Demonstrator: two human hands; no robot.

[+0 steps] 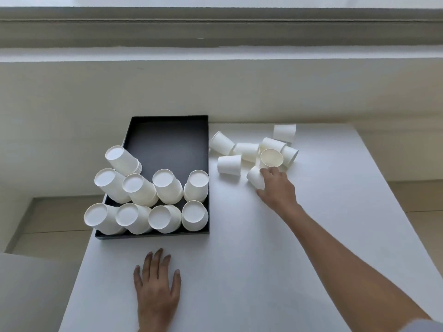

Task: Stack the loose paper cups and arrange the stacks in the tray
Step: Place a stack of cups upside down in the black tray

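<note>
Right there on the white table: black tray at the left, back half bare, front half packed with upside-down cup stacks. Counted nine of them. Front row of four against the near wall, bases up. Second row of four behind, leaning this way and that. One more stack perched at the tray's left wall, tilted toward the far side.

Over to the right of the tray, well apart from the stacks, lay the loose paper cups in a jumble, most on their sides. Saw one cup standing mouth-down nearest the tray, another mouth-down at the far edge of the heap. One open cup faced the camera, mouth showing, resting on the pile.

And the right hand, stretched out across the table on a bare forearm, was down on the near edge of that jumble. Fingers curled around a small cup lying on its side, thumb below it, fingertips touching the open cup's lower rim. Closed on that small cup, by the look of it, though not lifted clear of the table.

Left hand, meanwhile, lay flat on the table in front of the tray, palm down, fingers spread and pointing toward the tray's near wall, gripping nothing, not touching the tray.

Beyond the table, a pale wall and a grey ledge above.
</note>
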